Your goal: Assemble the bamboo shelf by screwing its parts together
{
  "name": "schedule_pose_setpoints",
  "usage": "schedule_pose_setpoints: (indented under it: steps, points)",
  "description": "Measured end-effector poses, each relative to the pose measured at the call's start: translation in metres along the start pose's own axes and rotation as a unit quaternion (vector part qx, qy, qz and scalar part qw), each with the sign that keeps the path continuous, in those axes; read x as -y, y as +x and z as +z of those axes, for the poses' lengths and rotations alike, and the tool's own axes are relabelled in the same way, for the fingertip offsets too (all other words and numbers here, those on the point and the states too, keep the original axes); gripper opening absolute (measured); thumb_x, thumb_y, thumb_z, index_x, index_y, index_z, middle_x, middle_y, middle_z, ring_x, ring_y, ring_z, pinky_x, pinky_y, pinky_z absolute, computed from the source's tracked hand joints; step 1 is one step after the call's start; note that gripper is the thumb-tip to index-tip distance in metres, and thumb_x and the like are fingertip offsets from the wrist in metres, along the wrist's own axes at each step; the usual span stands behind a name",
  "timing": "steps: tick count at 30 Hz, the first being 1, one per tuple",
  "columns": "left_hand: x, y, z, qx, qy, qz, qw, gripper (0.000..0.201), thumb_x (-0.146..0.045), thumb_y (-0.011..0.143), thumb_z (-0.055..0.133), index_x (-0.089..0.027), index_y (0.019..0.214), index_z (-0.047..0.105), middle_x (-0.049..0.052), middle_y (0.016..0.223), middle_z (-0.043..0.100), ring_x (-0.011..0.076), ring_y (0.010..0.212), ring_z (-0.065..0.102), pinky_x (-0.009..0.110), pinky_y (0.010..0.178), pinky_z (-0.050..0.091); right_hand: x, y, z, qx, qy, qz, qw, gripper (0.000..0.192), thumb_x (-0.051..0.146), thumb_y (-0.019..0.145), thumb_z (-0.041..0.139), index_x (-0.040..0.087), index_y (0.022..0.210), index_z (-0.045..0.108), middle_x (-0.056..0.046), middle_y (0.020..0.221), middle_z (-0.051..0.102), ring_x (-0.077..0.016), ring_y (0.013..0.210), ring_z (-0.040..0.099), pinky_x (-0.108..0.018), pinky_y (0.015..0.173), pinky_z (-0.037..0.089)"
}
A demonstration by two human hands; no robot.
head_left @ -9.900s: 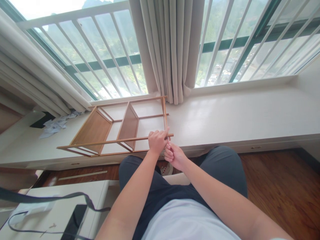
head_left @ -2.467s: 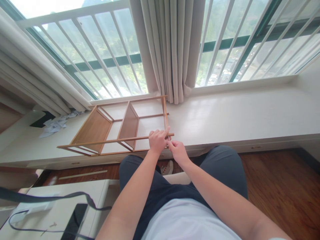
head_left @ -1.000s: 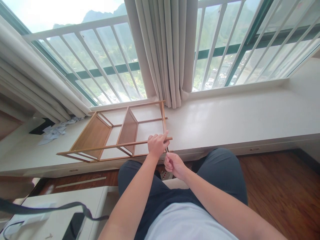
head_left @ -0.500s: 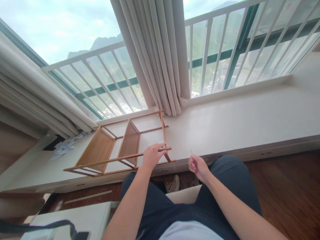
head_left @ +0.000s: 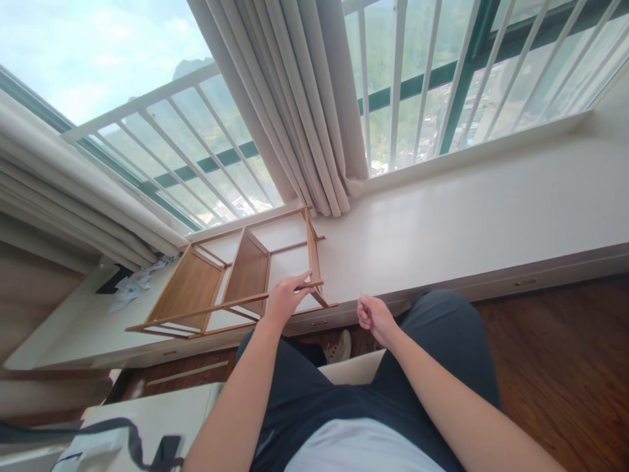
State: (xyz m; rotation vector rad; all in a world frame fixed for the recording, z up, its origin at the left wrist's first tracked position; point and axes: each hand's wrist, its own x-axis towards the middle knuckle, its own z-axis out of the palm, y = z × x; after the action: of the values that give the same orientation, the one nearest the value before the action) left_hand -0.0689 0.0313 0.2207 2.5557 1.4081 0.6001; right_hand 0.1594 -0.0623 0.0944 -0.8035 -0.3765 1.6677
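Note:
A brown wooden shelf rack (head_left: 249,272) lies on its side on the white window ledge (head_left: 442,216). Its panels stand up between slim rails. My left hand (head_left: 284,300) grips the front rail near the rack's right end, with fingers and thumb on either side of the wood. To the right, apart from the rack and just above my knee, my right hand (head_left: 377,319) is closed in a pinch. A thin, slender piece pokes up faintly from its fingertips, too small and blurred to name.
Crumpled papers (head_left: 132,288) and a dark flat item lie at the ledge's left end. Grey curtains (head_left: 295,98) hang behind the rack. At lower left stands a white surface (head_left: 162,406) with a black strap (head_left: 98,429). Drawers (head_left: 531,282) run beneath the ledge.
The view has shifted, so the scene sits slightly higher in the picture. My left hand stays on the rack. The rack's right end looks slightly turned, and my right hand remains pinched.

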Motion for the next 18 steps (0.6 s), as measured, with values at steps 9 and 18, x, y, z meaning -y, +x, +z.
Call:
schedule_pose_setpoints:
  steps: [9,18]
  points:
    - [-0.014,-0.080,0.072,-0.156,-0.035,-0.090,0.983,0.022,-0.040,0.091,0.065,-0.020,0.100,0.066,0.005,0.089,0.067,0.0210,0.085,0.064,0.036,0.083,0.052,0.002,-0.003,-0.006,-0.061,0.041,0.017,0.997,0.033,0.042,0.077,0.072,0.018,0.066,0.053,0.008,0.046,0.041,-0.0035,0.038,0.027,-0.018,0.036,0.019]
    - [0.006,-0.030,0.140,0.090,0.056,-0.317,0.942,0.028,-0.045,0.092,0.056,-0.024,0.097,0.073,0.008,0.097,0.076,0.0299,0.102,0.069,0.041,0.096,0.047,0.003,0.009,0.002,-0.051,0.050,0.070,0.995,0.032,0.041,0.078,0.072,0.017,0.065,0.055,0.008,0.045,0.042,-0.0034,0.036,0.026,-0.019,0.036,0.018]
